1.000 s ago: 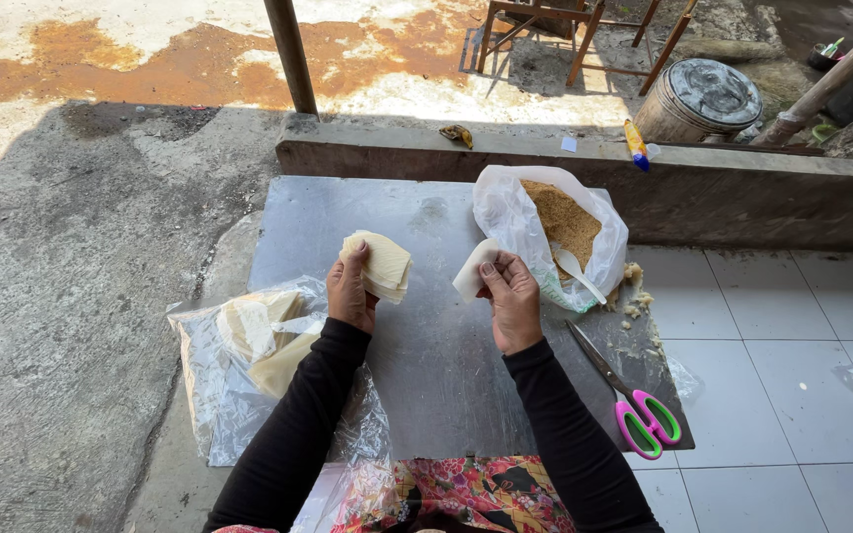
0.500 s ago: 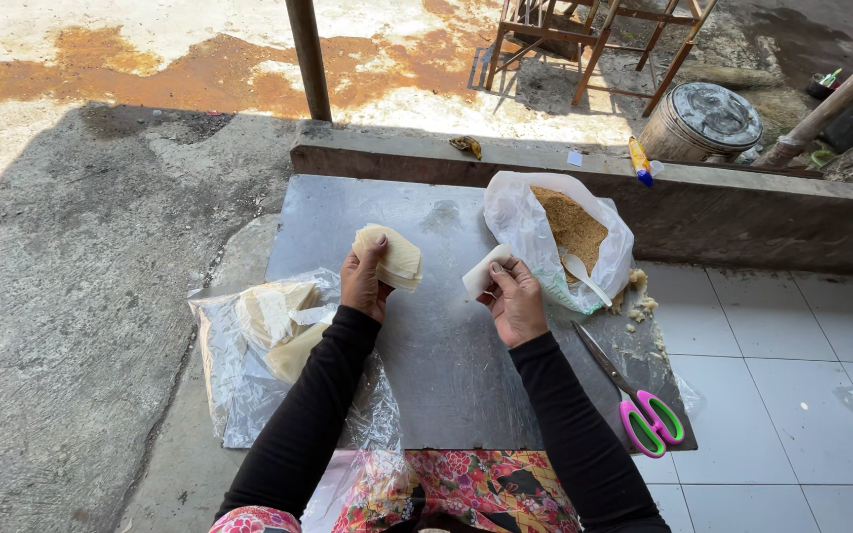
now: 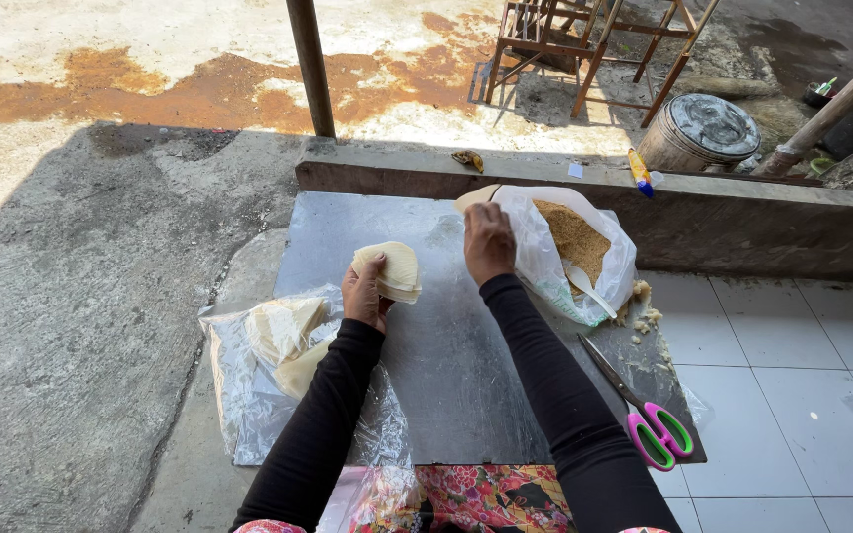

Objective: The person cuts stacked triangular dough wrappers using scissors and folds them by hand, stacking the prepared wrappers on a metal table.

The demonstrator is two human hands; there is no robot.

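My left hand (image 3: 364,292) grips a small stack of pale, thin, folded dough sheets (image 3: 394,270) above the grey metal board (image 3: 446,365). Farther out over the board's far edge, my right hand (image 3: 488,240) pinches a single pale sheet (image 3: 474,197). It is next to an open white plastic bag (image 3: 545,266) holding brown crumbly filling (image 3: 575,237) and a white spoon (image 3: 589,288). More pale sheets (image 3: 283,336) lie in a clear plastic bag (image 3: 249,395) left of the board.
Scissors with pink and green handles (image 3: 649,419) lie at the board's right edge, with filling crumbs (image 3: 644,311) nearby. A low concrete kerb (image 3: 742,212) runs behind the board, with a metal post (image 3: 310,64), a wooden frame (image 3: 594,49) and a lidded pot (image 3: 698,128) beyond. White tiles (image 3: 792,395) are on the right.
My right hand has lifted its sheet from beside the left hand up and away to the board's far edge by the filling bag. The left hand keeps its stack in about the same spot.
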